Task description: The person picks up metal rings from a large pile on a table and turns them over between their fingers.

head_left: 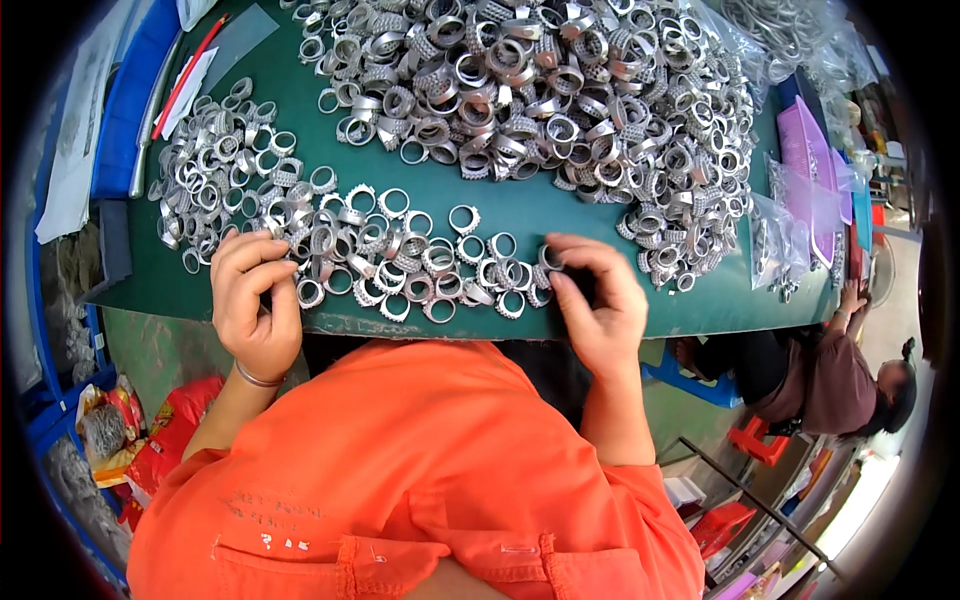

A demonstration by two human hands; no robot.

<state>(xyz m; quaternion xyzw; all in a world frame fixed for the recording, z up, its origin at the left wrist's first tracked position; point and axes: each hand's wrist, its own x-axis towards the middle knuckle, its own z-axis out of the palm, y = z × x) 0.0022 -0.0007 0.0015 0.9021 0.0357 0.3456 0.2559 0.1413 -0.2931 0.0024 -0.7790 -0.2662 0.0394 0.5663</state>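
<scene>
Metal rings lie over the green tabletop in one big heap (540,90), a smaller pile (225,150) at the left and a loose spread (400,250) along the near edge. My right hand (610,305) pinches a silver ring (549,258) between thumb and forefinger at the right end of that spread. At its left end, my left hand (258,300) has its fingers curled, thumb and fingertips close together beside the rings. Whether it grips a ring is hidden. Many rings have a toothed or studded outer band.
A red pencil (192,75) lies on white paper beside a blue bin (140,110) at the left. Purple trays (808,170) and clear plastic bags (775,240) stand at the right. A co-worker (830,385) sits beyond, near a blue stool (692,382).
</scene>
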